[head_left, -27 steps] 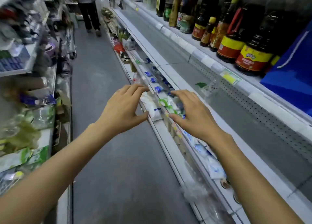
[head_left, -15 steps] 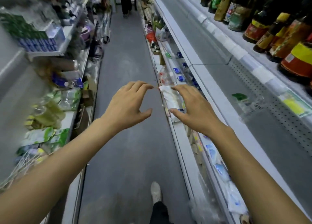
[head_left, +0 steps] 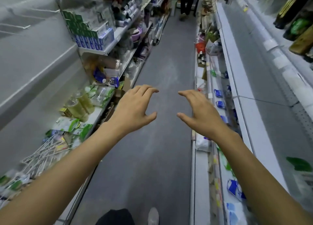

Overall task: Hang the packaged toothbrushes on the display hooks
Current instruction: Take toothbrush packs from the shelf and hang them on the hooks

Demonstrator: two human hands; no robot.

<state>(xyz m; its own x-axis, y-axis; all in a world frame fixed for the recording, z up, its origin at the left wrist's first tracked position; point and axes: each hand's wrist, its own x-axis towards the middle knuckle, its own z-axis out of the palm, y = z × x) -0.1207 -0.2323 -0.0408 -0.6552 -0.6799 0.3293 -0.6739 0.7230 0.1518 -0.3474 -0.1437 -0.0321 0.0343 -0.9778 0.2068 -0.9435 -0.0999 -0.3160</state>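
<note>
Over the aisle floor [head_left: 162, 140], both hands out in front, holding nothing. Left hand [head_left: 133, 106] has fingers loosely curved, thumb apart, grip empty. Right hand [head_left: 201, 113] the same, fingers relaxed and spread, grip empty, just beside the right-hand shelf unit [head_left: 240, 109]. Packaged toothbrushes [head_left: 218, 93], blue-and-clear packs, sit along the right display at the lower level, some look hung in a row, more packs [head_left: 234, 189] lower down near the right forearm; blurred, can't tell hooks from shelf. Bare wire hooks [head_left: 45, 150] stick out low on the left shelving. Judgement: part of the stock is up, no pack in hand now, so next is fetching another pack. How many are left can't be told.
</note>
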